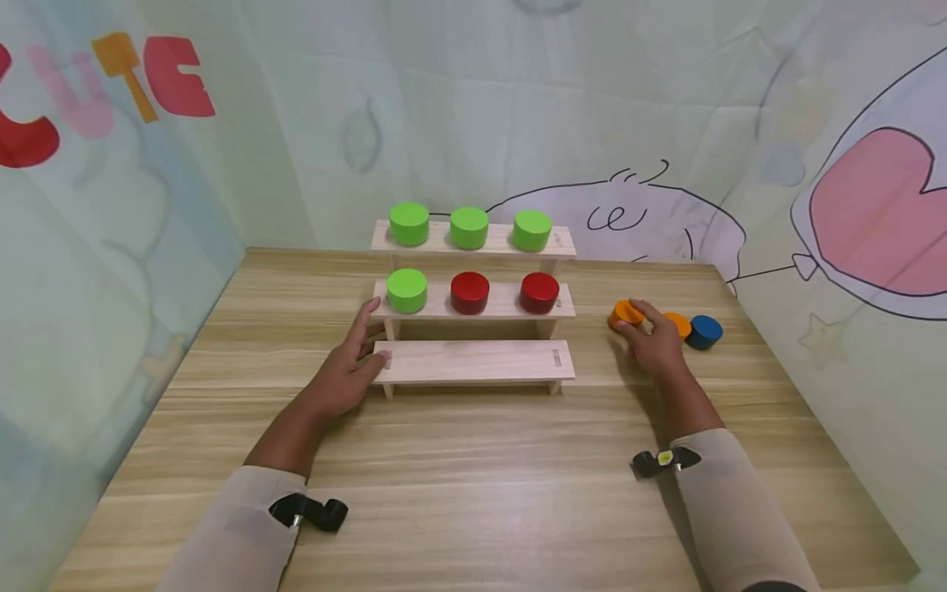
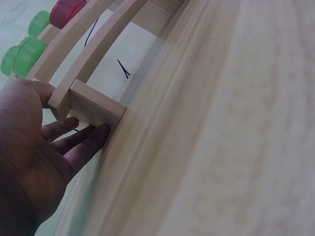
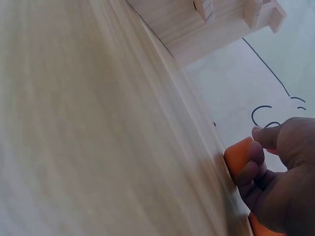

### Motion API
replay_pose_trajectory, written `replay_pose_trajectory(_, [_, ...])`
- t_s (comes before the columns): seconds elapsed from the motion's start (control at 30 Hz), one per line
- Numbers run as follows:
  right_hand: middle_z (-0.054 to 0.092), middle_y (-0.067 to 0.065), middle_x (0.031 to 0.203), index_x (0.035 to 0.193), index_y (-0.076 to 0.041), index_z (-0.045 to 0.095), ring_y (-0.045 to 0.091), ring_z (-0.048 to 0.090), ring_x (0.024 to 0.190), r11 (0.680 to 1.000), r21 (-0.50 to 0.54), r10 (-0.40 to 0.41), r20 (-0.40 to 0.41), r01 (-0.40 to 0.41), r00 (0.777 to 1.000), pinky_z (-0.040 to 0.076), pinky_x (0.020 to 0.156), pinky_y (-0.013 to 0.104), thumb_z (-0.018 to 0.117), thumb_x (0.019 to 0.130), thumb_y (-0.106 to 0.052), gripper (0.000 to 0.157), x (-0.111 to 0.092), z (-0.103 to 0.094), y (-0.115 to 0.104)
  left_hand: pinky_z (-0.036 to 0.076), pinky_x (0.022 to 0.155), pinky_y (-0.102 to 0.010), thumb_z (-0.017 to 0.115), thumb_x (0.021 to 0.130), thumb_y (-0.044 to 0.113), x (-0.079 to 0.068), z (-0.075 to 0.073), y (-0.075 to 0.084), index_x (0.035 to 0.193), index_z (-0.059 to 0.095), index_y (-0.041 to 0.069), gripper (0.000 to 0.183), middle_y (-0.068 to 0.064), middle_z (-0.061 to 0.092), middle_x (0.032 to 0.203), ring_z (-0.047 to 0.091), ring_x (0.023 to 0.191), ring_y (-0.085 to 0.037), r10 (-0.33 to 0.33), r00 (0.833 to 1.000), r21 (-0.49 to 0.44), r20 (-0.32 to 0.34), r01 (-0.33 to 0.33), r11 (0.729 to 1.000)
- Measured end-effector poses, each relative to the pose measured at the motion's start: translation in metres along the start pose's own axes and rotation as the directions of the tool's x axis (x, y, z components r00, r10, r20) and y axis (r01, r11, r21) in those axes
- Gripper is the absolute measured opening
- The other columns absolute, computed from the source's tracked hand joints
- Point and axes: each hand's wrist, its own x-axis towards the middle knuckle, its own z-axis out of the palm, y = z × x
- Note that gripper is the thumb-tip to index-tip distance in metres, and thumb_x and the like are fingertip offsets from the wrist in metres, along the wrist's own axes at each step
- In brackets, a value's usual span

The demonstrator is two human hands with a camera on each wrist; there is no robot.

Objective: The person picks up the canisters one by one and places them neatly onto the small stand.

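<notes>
On the right side of the table point(image 1: 473, 477), right hand point(image 1: 657, 345) pinching an orange block point(image 1: 624, 312) between thumb and fingers, near a second orange block point(image 1: 678, 325) and a blue block point(image 1: 705, 333). At the left end of a three-step wooden rack point(image 1: 473, 362), left hand point(image 1: 343, 374) touching it, fingers spread. Four green blocks point(image 1: 469, 229) and two red blocks point(image 1: 469, 293) on the upper two steps.

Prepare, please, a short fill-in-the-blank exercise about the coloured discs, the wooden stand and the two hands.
1. The top shelf bears ____ green discs.
2. The hand touching the wooden stand is the person's ____ hand.
3. The gripped disc, in the right hand, has the colour ____.
4. In the head view, the rightmost disc has the colour ____.

Missing words: three; left; orange; blue.
</notes>
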Motion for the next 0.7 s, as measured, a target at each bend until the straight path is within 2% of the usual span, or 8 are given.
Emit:
replay_pose_trajectory(0.17, [0.037, 0.022, 0.172, 0.172, -0.024, 0.037, 0.007, 0.06, 0.061, 1.0, 0.016, 0.008, -0.005, -0.007, 1.0, 0.05, 0.06, 0.019, 0.063, 0.112, -0.035, 0.066, 0.001, 0.001, 0.005, 0.042, 0.119, -0.074, 0.048, 0.116, 0.022, 0.0, 0.0, 0.001, 0.175, -0.002, 0.045, 0.081, -0.031, 0.033, 0.174, 0.042, 0.154, -0.06, 0.011, 1.0, 0.0, 0.004, -0.011, 1.0])
replay_pose_trajectory(0.4, [0.033, 0.007, 0.18, 0.168, -0.024, 0.045, 0.005, 0.055, 0.058, 0.996, 0.086, 0.009, -0.039, -0.006, 0.999, 0.05, 0.058, 0.016, 0.064, 0.112, -0.028, 0.06, 0.001, 0.005, 0.009, 0.041, 0.12, -0.074, 0.049, 0.116, 0.022, 0.001, 0.001, 0.001, 0.174, -0.001, 0.046, 0.08, -0.029, 0.034, 0.174, 0.043, 0.154, -0.058, 0.0, 1.0, -0.004, 0.001, 0.0, 1.0])
replay_pose_trajectory(0.7, [0.04, 0.005, 0.177, 0.162, -0.019, 0.055, 0.004, 0.05, 0.051, 0.993, 0.119, 0.007, -0.082, 0.003, 0.997, 0.05, 0.055, 0.016, 0.064, 0.112, -0.024, 0.051, 0.003, 0.007, 0.011, 0.041, 0.12, -0.074, 0.05, 0.115, 0.022, -0.001, 0.0, 0.002, 0.174, -0.001, 0.048, 0.082, -0.029, 0.035, 0.174, 0.043, 0.154, -0.058, -0.007, 1.0, -0.001, -0.002, 0.007, 1.0])
